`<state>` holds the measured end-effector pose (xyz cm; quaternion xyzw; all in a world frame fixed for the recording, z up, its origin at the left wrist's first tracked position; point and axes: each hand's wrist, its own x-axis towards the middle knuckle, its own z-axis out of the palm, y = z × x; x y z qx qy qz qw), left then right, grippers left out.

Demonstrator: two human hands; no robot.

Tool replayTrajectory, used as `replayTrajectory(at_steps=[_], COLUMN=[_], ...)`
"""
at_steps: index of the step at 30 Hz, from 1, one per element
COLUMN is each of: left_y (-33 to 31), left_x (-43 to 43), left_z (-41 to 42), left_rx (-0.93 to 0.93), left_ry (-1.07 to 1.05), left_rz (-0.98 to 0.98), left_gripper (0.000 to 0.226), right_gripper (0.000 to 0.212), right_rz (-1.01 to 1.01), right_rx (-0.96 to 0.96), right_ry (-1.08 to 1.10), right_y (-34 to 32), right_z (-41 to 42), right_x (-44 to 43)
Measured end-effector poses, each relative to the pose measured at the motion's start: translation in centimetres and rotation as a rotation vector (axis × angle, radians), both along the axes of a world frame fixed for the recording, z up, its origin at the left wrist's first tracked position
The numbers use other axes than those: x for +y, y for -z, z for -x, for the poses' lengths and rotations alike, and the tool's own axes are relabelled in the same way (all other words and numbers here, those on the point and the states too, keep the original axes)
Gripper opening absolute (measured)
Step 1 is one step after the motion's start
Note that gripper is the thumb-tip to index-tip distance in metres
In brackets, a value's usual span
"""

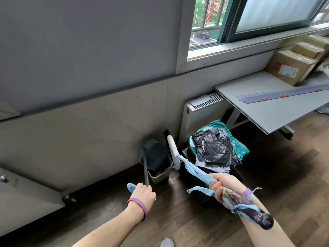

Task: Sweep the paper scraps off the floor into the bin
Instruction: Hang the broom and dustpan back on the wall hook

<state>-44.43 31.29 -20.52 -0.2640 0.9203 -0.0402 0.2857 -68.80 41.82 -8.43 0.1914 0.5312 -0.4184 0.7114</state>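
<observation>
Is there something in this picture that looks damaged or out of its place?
The broom handle in the right hand is bound with blue cloth strips at several places, loose ends hanging, as if mended. Beside the bin, a black bag lies heaped on green bags.

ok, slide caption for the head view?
Left hand holds the dustpan over the bin; right hand grips the cloth-wrapped broom handle.

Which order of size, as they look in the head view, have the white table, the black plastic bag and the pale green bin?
Largest: white table, cut off at the frame's right edge.
Then: black plastic bag.
Smallest: pale green bin, partly hidden by the dustpan.
</observation>
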Motion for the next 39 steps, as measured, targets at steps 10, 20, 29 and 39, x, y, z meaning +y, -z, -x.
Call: replayTrajectory(at_steps=[10, 20, 29, 39], left_y=[-5.4, -18.7, -25.3, -30.2], left_x=[-6.5, -14.5, -16.7, -19.3], left_z=[1.3, -2.8, -6.8, -14.6], left_rx=[0.406, 0.728, 0.880, 0.885], left_ry=[-0.536, -0.895, -0.978, -0.851], left_rz=[-0.133, 0.000, 0.044, 0.052], left_gripper=[0.026, 0.024, 0.024, 0.028], right_gripper=[0.034, 0.011, 0.033, 0.020], right_rz=[0.175, 0.760, 1.037, 1.064], right_rx=[-0.147, 0.347, 0.562, 1.559], right_ry=[-0.026, -0.409, -0.773, -1.342], right_y=[-3.7, -20.8, -21.5, -14.6], right_z=[1.3, -3.2, -12.8, -23.9], right_x=[-4.7, -13.8, -20.0, -24.8])
